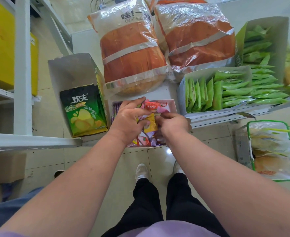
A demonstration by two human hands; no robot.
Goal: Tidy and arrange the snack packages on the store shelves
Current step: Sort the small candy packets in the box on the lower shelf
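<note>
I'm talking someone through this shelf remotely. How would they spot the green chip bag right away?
Start at the two big orange bags at the back of the shelf. Left of them stands a tall open carton, and the chip bag sits upright in it. It is the only dark green bag picturing yellow chips; the other green packets are plain and on the right.

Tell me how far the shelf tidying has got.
Done: green packets stand filed in their box; the two big orange bags sit behind. In hand: both hands, left and right, are sorting loose candies in the small box. Left: that jumbled box and the floor basket.
</note>
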